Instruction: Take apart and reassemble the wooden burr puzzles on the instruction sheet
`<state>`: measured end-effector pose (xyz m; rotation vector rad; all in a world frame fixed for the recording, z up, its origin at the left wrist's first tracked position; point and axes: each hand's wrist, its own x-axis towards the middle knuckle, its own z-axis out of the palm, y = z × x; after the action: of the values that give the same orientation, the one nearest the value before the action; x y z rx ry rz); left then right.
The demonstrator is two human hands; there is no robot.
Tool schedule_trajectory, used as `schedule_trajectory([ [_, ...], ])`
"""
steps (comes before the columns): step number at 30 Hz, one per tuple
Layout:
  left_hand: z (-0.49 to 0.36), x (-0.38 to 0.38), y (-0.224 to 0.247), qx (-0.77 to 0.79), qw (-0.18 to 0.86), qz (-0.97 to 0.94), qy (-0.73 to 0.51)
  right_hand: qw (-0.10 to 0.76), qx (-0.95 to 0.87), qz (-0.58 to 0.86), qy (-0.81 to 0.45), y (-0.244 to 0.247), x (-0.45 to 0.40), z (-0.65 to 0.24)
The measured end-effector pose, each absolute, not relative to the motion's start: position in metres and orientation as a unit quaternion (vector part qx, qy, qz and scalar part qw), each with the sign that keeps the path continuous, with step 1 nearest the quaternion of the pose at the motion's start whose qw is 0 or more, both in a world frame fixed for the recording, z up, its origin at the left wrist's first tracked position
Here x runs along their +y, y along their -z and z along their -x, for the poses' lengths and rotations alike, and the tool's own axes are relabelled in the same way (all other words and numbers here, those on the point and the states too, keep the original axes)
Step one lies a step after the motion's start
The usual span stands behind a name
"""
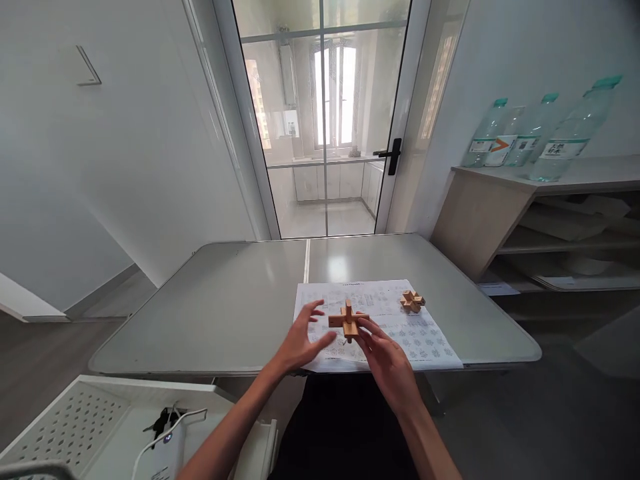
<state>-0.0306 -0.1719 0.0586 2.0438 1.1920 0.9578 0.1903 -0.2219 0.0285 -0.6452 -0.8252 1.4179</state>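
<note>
A wooden interlocking burr puzzle [349, 321], made of crossed bars, is held above a printed sheet near the table's front edge. My right hand [389, 357] grips it from the right between thumb and fingers. To its left, my left hand [303, 337] is apart from it, thumb and fingers spread with nothing between them. Under both hands lies the white instruction sheet [425, 337], covered with small diagrams. A second, more compact wooden puzzle [412, 301] rests on the sheet's far right part.
The grey table [215, 307] reaches to a glass door [325, 133]. At the lower left, a white perforated basket [75, 420] holds keys [161, 424] and a white device with a cable [169, 453]. Plastic bottles [560, 150] stand on a shelf unit [490, 207] at the right.
</note>
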Motion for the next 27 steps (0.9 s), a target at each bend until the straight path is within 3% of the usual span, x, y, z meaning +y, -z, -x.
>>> schedule_trajectory([
  [3, 0.002, -0.177, -0.076, 0.383, 0.407, -0.750, -0.355, 0.623, -0.357, 0.284, -0.636, -0.026, -0.225, -0.190],
  [7, -0.013, -0.177, -0.076, 0.379, 0.453, -0.719, -0.366, 0.624, -0.363, 0.296, -0.626, -0.019, -0.227, -0.193],
  [12, -0.013, -0.174, -0.061, 0.408, 0.390, -0.735, -0.375, 0.592, -0.468, 0.348, -0.556, -0.013, -0.218, -0.198],
  [17, -0.012, -0.170, -0.045, 0.397, 0.322, -0.774, -0.374, 0.535, -0.596, 0.445, -0.401, -0.006, -0.200, -0.210],
  [21, -0.014, -0.170, -0.034, 0.383, 0.314, -0.785, -0.372, 0.476, -0.691, 0.435, -0.327, -0.006, -0.189, -0.220],
  [27, -0.014, -0.174, -0.031, 0.364, 0.335, -0.784, -0.376, 0.452, -0.719, 0.440, -0.294, -0.013, -0.184, -0.224],
])
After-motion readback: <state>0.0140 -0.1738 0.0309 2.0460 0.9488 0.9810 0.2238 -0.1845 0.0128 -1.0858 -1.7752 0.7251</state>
